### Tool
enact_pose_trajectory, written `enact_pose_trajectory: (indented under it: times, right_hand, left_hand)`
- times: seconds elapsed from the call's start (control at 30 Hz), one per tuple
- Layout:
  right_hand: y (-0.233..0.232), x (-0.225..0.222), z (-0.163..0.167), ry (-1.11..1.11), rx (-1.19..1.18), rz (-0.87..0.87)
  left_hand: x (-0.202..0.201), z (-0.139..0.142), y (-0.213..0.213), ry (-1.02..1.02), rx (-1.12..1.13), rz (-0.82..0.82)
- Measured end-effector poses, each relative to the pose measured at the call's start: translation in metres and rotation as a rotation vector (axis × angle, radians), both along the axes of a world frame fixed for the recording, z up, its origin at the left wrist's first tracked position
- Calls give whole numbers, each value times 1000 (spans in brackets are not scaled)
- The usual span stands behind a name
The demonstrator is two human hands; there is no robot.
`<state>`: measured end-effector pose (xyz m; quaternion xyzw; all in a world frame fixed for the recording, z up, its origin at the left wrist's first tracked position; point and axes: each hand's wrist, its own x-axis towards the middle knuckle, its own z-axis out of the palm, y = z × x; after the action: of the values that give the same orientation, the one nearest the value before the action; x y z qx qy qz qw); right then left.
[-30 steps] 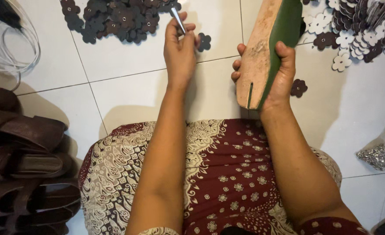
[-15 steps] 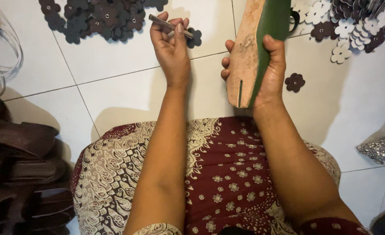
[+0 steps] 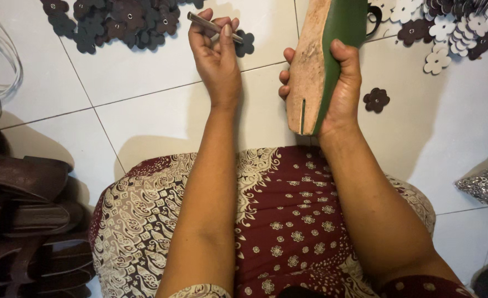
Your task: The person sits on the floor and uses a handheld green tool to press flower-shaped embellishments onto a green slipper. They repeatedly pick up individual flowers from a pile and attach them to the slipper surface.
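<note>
Green-edged wooden sole form stands upright at one o'clock, clasped firmly in the right hand. At eleven o'clock the left hand pinches a thin metal punch just beside the dark flower cutouts on the tiled floor. Steadying the form while aiming the punch squarely would probably serve best.

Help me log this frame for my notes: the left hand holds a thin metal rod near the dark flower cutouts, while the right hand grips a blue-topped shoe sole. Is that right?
Not quite: the head view shows the shoe sole in the right hand is green-topped, not blue. The rest stands: the left hand holds a thin metal rod near the dark flower cutouts.
</note>
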<state>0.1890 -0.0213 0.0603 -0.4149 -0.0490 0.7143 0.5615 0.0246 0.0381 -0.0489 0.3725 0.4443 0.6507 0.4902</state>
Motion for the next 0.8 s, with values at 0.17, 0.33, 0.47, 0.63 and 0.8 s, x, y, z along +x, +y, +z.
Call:
enact_pose_trajectory:
  times: [0.17, 0.33, 0.47, 0.63, 0.8]
  right_hand:
    - [2, 3, -1, 7, -10, 9]
    - [2, 3, -2, 18, -20, 12]
    - [3, 3, -2, 19, -20, 25]
    - [4, 3, -2, 10, -25, 22]
    - [2, 1, -3, -28, -50, 12]
  left_hand:
    - [2, 1, -1, -27, -5, 3]
    - [1, 1, -1, -56, 35, -10]
    - [1, 1, -1, -55, 20, -5]
    - [1, 2, -1, -26, 14, -14]
    - [2, 1, -2, -28, 20, -33]
